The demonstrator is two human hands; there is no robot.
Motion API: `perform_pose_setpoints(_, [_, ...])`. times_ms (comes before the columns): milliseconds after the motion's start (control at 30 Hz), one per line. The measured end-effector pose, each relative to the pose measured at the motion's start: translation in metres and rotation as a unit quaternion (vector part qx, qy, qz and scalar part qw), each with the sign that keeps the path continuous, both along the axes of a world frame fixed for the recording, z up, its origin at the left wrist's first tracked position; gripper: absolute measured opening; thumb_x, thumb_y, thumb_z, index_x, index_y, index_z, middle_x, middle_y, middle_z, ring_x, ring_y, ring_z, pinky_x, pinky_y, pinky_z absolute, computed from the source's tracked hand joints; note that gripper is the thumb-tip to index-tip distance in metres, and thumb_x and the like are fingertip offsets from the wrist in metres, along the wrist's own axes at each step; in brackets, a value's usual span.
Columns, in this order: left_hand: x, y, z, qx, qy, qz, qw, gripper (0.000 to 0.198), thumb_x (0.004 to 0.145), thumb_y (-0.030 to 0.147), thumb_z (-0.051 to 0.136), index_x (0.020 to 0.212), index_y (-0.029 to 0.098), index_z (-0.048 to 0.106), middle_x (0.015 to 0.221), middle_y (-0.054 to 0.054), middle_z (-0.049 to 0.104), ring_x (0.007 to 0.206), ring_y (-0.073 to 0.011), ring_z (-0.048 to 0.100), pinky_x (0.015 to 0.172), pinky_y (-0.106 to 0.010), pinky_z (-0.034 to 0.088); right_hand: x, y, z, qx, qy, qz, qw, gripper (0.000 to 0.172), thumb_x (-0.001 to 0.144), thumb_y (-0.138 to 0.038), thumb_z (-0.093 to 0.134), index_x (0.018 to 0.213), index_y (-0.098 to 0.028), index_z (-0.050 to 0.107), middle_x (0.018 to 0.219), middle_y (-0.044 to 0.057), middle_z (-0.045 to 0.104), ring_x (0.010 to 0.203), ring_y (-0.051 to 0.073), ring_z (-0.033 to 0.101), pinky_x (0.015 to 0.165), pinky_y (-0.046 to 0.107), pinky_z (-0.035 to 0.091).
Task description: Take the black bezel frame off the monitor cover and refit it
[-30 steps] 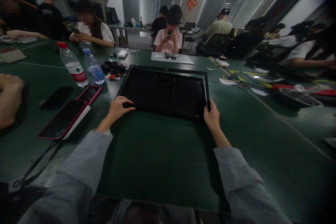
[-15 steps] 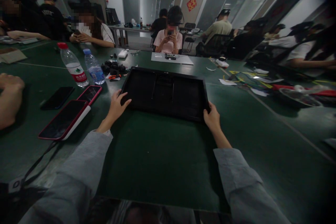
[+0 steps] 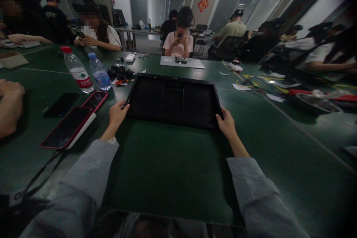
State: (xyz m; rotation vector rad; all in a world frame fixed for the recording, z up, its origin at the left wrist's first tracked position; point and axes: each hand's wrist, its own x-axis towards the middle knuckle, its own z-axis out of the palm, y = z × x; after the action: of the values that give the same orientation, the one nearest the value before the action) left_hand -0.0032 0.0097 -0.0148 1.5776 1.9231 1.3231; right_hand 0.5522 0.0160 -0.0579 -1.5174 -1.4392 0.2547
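Observation:
A shallow, rectangular black monitor casing lies on the green table in front of me, its hollow inside facing up. Two thin upright ridges flank a recess near its middle. My left hand is closed on the casing's left edge, thumb on the near side and fingers along the outside. At the lower right corner, my right hand grips the other edge, with the thumb on the rim and the fingers partly hidden behind it.
Left of the casing are two water bottles, red-cased phones and a dark phone. Another person's hand rests at far left. Orange-handled pliers lie beyond; cables spread right. Across sits a person by a grey board.
My left hand has closed from spread fingers onto the casing's left edge. The casing's left side has shifted slightly left and toward me. My right hand keeps its hold.

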Motion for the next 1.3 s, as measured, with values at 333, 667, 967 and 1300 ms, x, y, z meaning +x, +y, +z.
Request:
perform_pose_setpoints(333, [-0.003,-0.007,0.002,0.015,0.118,0.016,0.993,0.039,0.092,0.050,0.068,0.114,0.021,0.080,0.118,-0.016,0.077,0.105,-0.0343,0.072,0.101,-0.047,0.051,-0.013,-0.010,0.014,-0.015,-0.088,-0.071,0.993,0.060,0.090,-0.039,0.055,0.145,-0.014,0.063,0.136,0.020,0.070,0.129,0.038,0.065,0.118,0.063,0.044])
perform_pose_setpoints(667, [-0.009,0.009,-0.008,-0.022,-0.007,-0.015,1.000,0.047,0.092,0.042,0.070,0.128,0.013,0.076,0.127,-0.020,0.077,0.110,-0.0318,0.075,0.101,-0.044,0.055,0.007,0.014,-0.008,-0.027,0.057,0.031,0.998,0.067,0.085,-0.043,0.064,0.145,-0.016,0.057,0.143,0.020,0.066,0.130,0.033,0.066,0.117,0.057,0.048])
perform_pose_setpoints(967, [0.000,-0.001,-0.003,-0.028,0.171,0.001,0.985,0.045,0.103,0.041,0.057,0.136,0.014,0.071,0.127,-0.017,0.077,0.111,-0.0303,0.073,0.103,-0.042,0.054,-0.005,0.003,0.004,-0.003,-0.113,-0.059,0.992,0.058,0.091,-0.031,0.050,0.142,-0.009,0.063,0.141,0.024,0.067,0.135,0.037,0.061,0.121,0.061,0.042])
perform_pose_setpoints(1300, [0.005,-0.002,-0.002,-0.066,0.138,0.001,0.988,0.047,0.103,0.040,0.058,0.142,0.013,0.064,0.133,-0.019,0.073,0.119,-0.0310,0.071,0.105,-0.042,0.052,-0.005,0.010,0.004,0.002,-0.033,-0.041,0.999,0.057,0.083,-0.030,0.057,0.137,-0.015,0.064,0.135,0.019,0.069,0.128,0.034,0.064,0.117,0.060,0.046])
